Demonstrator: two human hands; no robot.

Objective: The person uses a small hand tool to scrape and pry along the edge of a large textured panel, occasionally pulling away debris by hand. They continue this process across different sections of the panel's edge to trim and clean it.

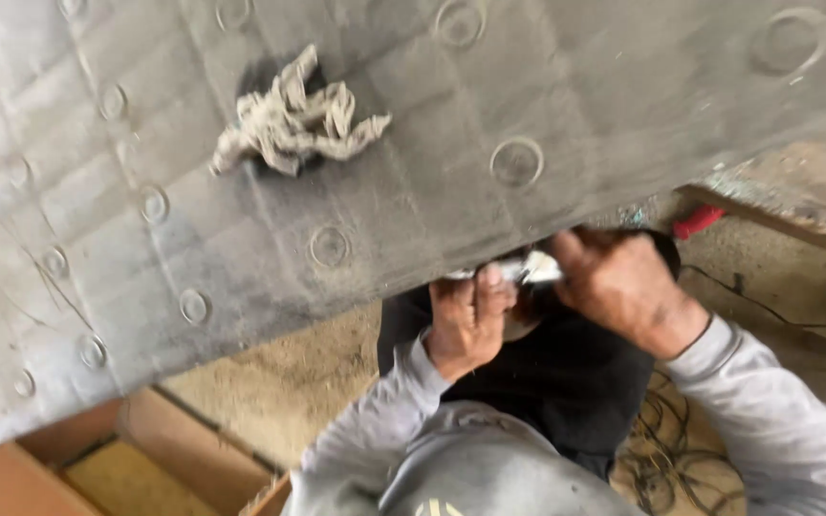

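While a small white piece (528,269) sits at the near edge of the big grey mat (126,239), both hands pinch it tight. The left hand (468,320) grips it from below, and the right hand (619,282) grips it from the side. It looks like careful close-up work. Any next move needs steady fingers. A crumpled rag (293,119) lies farther up, well apart.
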